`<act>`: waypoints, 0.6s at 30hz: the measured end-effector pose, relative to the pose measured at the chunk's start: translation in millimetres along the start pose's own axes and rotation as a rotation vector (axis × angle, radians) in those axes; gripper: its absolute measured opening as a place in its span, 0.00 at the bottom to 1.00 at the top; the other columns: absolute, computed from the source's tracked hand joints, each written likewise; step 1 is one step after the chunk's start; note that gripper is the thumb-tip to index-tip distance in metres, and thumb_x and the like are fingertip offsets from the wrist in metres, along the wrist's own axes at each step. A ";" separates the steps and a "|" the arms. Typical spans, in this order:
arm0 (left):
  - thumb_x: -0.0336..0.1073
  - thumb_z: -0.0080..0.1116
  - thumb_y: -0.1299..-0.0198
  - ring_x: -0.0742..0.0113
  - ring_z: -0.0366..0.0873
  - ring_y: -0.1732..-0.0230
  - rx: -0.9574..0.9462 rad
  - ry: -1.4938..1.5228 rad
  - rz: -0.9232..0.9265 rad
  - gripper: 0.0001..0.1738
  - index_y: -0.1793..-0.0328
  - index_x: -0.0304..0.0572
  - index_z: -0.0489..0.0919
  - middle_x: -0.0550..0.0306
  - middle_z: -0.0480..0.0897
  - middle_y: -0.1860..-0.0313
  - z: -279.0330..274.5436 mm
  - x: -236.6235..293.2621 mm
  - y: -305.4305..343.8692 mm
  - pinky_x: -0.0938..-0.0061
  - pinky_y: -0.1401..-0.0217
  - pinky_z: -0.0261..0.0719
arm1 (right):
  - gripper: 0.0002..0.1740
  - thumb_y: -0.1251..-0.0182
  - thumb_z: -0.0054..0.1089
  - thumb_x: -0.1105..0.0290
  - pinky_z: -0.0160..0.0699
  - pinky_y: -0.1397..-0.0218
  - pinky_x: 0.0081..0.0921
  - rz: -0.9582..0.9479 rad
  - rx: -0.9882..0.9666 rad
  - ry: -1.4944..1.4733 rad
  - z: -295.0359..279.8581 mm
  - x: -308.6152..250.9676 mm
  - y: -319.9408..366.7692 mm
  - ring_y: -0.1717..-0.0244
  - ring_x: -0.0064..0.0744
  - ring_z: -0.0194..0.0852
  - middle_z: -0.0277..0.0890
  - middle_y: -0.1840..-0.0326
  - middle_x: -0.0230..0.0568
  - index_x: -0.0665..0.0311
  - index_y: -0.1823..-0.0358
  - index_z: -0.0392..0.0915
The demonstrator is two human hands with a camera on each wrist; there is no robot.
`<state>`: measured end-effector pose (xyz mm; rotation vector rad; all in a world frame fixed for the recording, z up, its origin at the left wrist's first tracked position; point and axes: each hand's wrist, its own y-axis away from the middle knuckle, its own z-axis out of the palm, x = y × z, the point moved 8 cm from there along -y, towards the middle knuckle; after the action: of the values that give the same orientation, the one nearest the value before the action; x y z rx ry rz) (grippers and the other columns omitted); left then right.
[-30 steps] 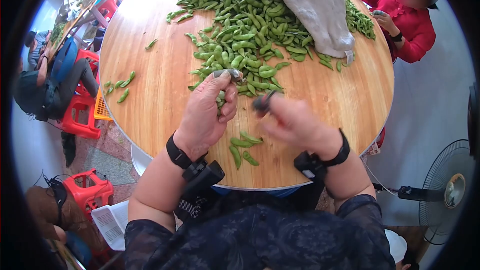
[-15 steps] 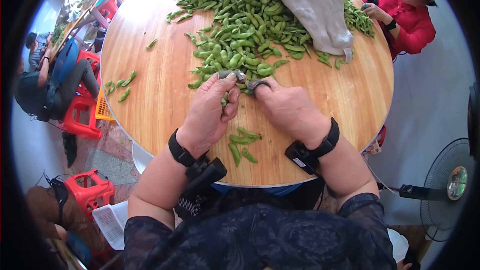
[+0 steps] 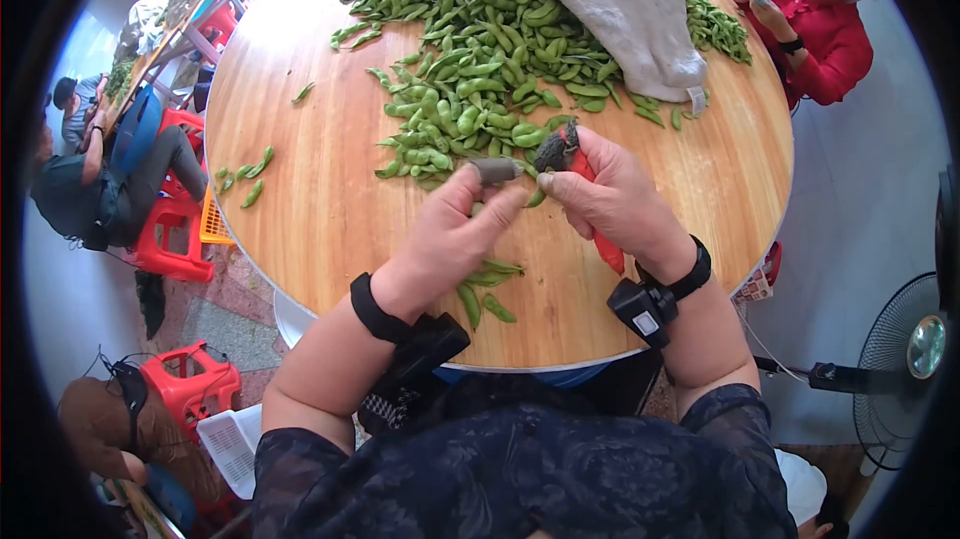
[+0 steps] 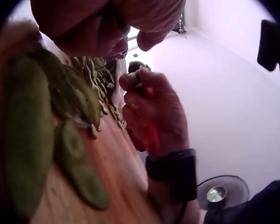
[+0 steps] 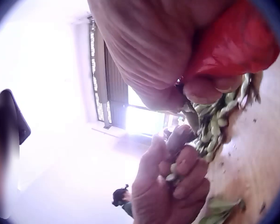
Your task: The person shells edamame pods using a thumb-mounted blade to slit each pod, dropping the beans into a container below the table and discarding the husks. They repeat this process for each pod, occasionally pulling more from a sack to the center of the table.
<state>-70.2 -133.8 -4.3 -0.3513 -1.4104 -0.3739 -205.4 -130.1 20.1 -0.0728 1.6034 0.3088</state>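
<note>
My left hand [image 3: 450,229], a grey cover [image 3: 494,171] on one finger, is curled near the pile's front edge. In the right wrist view, pale green edamame beans [image 5: 171,177] show between its curled fingers. Opposite it, my right hand [image 3: 625,201] grips a red-handled tool [image 3: 609,254], whose working end is hidden. A dark cover [image 3: 553,151] wraps one of its fingers. An edamame pod [image 5: 190,116] shows at the right fingertips, close to the left fingers. Beyond both hands spreads a pile of edamame pods [image 3: 470,79]. Several loose pods [image 3: 470,306] lie below the left hand.
A white cloth [image 3: 640,29] covers part of the pile on the round wooden table [image 3: 320,209]. More pods [image 3: 262,164] lie at the left. A person in red [image 3: 825,39] sits at the far right; a fan [image 3: 900,369] stands nearer on that side.
The right hand first moved in to the left fingertips, then drew back a little and turned, showing the red handle. The left hand has shifted right and rotated, its palm side now less visible.
</note>
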 end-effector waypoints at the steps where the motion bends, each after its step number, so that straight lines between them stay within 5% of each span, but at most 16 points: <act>1: 0.33 0.52 0.31 0.88 0.60 0.68 -0.027 -0.151 0.048 0.11 0.45 0.39 0.76 0.76 0.68 0.68 0.6 -0.6 2.6 0.89 0.67 0.59 | 0.06 0.33 0.55 0.70 0.59 0.85 0.15 -0.002 -0.011 -0.018 3.6 -1.6 1.7 0.86 0.13 0.60 0.64 0.82 0.24 0.62 0.58 0.70; 4: 0.34 0.53 0.32 0.84 0.64 0.68 -0.200 -0.112 -0.115 0.09 0.51 0.38 0.77 0.72 0.70 0.71 10.6 -13.2 5.1 0.84 0.66 0.66 | 0.07 0.32 0.55 0.70 0.60 0.85 0.15 -0.009 -0.026 -0.020 8.0 -0.7 1.6 0.86 0.14 0.61 0.65 0.81 0.25 0.63 0.57 0.70; 6: 0.36 0.52 0.31 0.85 0.61 0.70 -0.185 -0.126 -0.063 0.09 0.53 0.39 0.78 0.74 0.68 0.72 10.8 -7.4 5.3 0.85 0.69 0.64 | 0.07 0.31 0.54 0.69 0.61 0.85 0.14 -0.018 -0.028 -0.005 9.2 -2.2 2.5 0.87 0.14 0.61 0.65 0.81 0.26 0.63 0.57 0.69; 8: 0.38 0.51 0.30 0.85 0.59 0.72 -0.212 0.142 -0.220 0.10 0.54 0.40 0.78 0.75 0.67 0.74 10.4 -7.6 8.8 0.86 0.71 0.61 | 0.06 0.31 0.48 0.71 0.62 0.86 0.15 0.022 0.055 -0.120 4.4 -5.3 4.5 0.87 0.16 0.63 0.66 0.79 0.28 0.63 0.56 0.69; 11: 0.41 0.49 0.29 0.87 0.53 0.79 -0.228 0.212 -0.238 0.10 0.52 0.44 0.76 0.77 0.62 0.78 10.2 -7.2 8.0 0.87 0.78 0.51 | 0.08 0.32 0.41 0.73 0.63 0.86 0.15 0.083 -0.023 -0.155 5.9 2.6 4.7 0.88 0.16 0.64 0.67 0.77 0.30 0.64 0.55 0.68; 18: 0.39 0.49 0.29 0.84 0.58 0.79 -0.212 0.060 -0.219 0.10 0.53 0.42 0.76 0.76 0.64 0.78 7.0 -8.1 6.9 0.85 0.78 0.56 | 0.10 0.34 0.37 0.74 0.62 0.86 0.14 0.135 -0.177 -0.197 20.2 5.1 8.6 0.88 0.16 0.63 0.67 0.77 0.30 0.64 0.54 0.67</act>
<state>-74.2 -124.1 -11.6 -0.3559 -1.3568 -0.7109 -188.1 -116.2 15.8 -0.0671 1.3852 0.5461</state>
